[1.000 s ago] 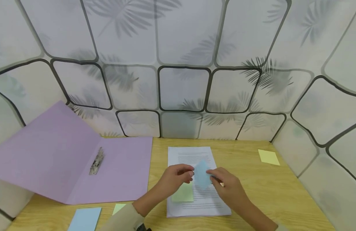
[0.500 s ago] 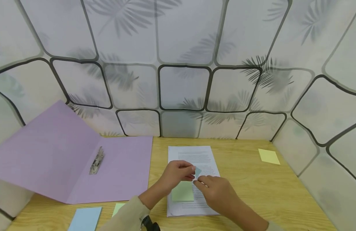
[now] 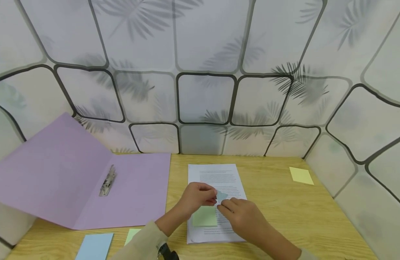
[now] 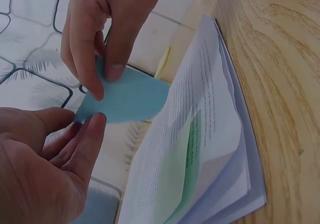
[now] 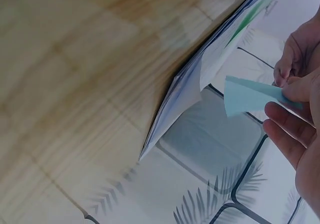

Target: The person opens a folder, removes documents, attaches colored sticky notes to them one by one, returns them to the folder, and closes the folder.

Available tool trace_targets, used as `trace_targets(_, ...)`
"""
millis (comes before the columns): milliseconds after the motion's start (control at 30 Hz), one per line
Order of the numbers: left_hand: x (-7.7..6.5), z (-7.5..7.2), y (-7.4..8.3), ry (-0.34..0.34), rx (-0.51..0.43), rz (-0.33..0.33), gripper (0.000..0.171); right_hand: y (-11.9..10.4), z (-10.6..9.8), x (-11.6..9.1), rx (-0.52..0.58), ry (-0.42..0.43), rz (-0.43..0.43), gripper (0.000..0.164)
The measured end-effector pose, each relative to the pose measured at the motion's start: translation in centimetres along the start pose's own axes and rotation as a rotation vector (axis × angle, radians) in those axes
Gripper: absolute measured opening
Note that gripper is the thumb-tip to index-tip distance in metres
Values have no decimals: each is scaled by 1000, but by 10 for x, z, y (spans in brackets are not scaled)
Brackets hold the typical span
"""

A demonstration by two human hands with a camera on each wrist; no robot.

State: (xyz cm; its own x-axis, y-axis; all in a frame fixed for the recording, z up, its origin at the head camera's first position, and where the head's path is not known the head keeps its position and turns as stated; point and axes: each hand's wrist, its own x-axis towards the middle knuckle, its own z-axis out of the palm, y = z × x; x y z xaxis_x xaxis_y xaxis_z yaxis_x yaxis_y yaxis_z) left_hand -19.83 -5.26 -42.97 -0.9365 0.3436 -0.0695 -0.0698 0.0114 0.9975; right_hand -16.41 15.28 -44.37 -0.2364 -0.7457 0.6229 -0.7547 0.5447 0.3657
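A light blue sticky note (image 3: pixel 221 196) is held up between both hands, over a stack of printed paper (image 3: pixel 216 177). My left hand (image 3: pixel 196 196) pinches one corner of it between thumb and fingers. Along the note's edge, my right hand (image 3: pixel 245 216) grips with thumb and fingertips, covering much of it in the head view. In the left wrist view the note (image 4: pixel 135 96) shows a broad face beside the pages; in the right wrist view the note (image 5: pixel 245 96) looks bent lengthwise. A green sticky note (image 3: pixel 204 216) lies on the stack's top page, its free edge lifted.
An open purple folder (image 3: pixel 141 191) with a metal clip (image 3: pixel 108 181) lies at the left, one cover raised. Blue paper (image 3: pixel 95 245) and a green note (image 3: pixel 132 234) lie near the front edge. A yellow note (image 3: pixel 301 176) sits at the far right. A patterned wall (image 3: pixel 206 97) stands behind.
The right hand has moved left and slightly down, closer to the left hand. The blue note, earlier broadly visible, now shows only a small part in the head view.
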Motion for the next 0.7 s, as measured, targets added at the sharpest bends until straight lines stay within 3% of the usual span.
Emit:
trace_targets(200,-1,-3,1,34,-6,13,26,1,0,-3,50,18,29,38)
trace_targets(400,-2,-7,3,83,3,3,24,4,-5,-7,244,52,130,26)
trace_targets(500,-3,-9,4,80,-1,2,24,10,-7,-9,342,87,255,17)
trace_targets(567,-4,-11,3,70,-2,2,25,16,-7,-11,377,98,375,22)
trace_targets(700,-2,-13,1,41,3,7,24,28,-6,-13,473,7,658,25)
